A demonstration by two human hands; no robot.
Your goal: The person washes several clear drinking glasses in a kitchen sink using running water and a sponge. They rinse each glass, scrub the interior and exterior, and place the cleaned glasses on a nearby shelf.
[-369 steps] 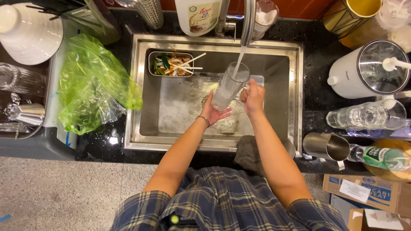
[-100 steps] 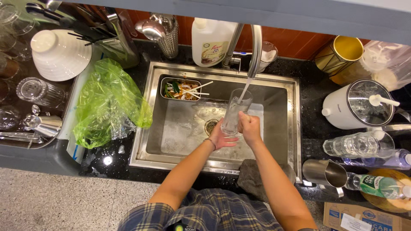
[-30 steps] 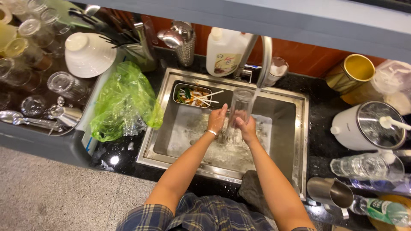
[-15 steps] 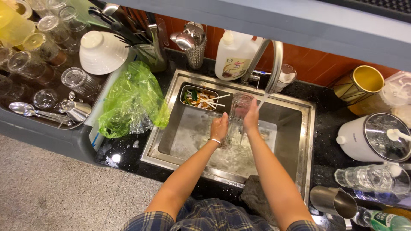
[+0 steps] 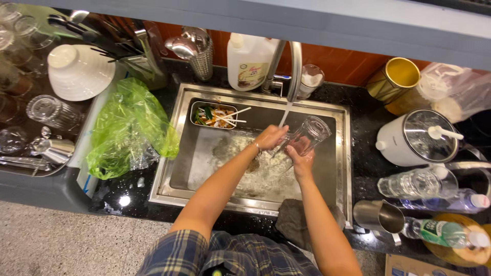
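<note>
A: Glass [image 5: 307,137], clear tumbler, one item. Location?

B: Over the sink [image 5: 343,153], held in both grips under the tap [image 5: 292,66]. Left hand [image 5: 270,138] is closed round the base end; right hand [image 5: 302,156] cups it from below, fingers curled on the wall.

A: Change since half a second ago?

B: Tilted over. It stood near upright under the stream; now its mouth points up and away from the grips, to the right. I judge this a rinse or pour-out.

A: Left of the grips?

B: Green bag [image 5: 128,128] on the desk, food-scrap tray [image 5: 215,115] in the sink.

A: Right of the grips?

B: White jug [image 5: 417,138], plastic bottles [image 5: 417,184].
</note>
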